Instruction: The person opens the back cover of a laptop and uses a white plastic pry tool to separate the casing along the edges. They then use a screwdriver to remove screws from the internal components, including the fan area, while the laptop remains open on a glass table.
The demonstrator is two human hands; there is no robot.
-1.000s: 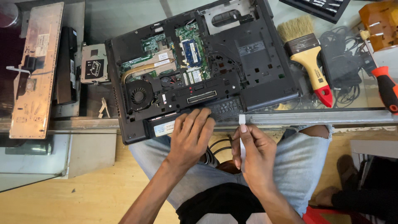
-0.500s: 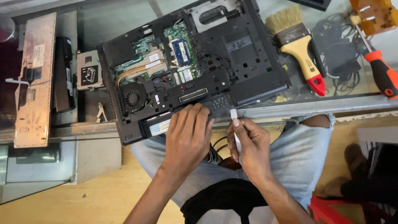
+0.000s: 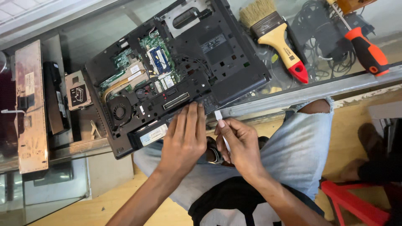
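An opened black laptop (image 3: 217, 54) lies bottom-up on a glass counter, its green circuit board (image 3: 144, 67) and round fan (image 3: 120, 112) exposed. My left hand (image 3: 184, 140) lies flat on the laptop's near edge, fingers together and pointing away from me. My right hand (image 3: 238, 144) is just right of it, pinching a thin white strip-like tool (image 3: 218, 116) whose tip touches the laptop's near edge. My lap in light jeans is below both hands.
A paintbrush (image 3: 278, 37) with a yellow and red handle lies right of the laptop. Beyond it are a red and black screwdriver (image 3: 364, 48) and tangled black cables (image 3: 318, 33). A removed keyboard panel (image 3: 29, 104) and small parts sit at the left. A red stool (image 3: 356, 205) stands at bottom right.
The view has shifted, so everything sits further left and lower. Both hands stay at the laptop's near edge; the right hand has brought the white strip closer to the left hand's fingertips.
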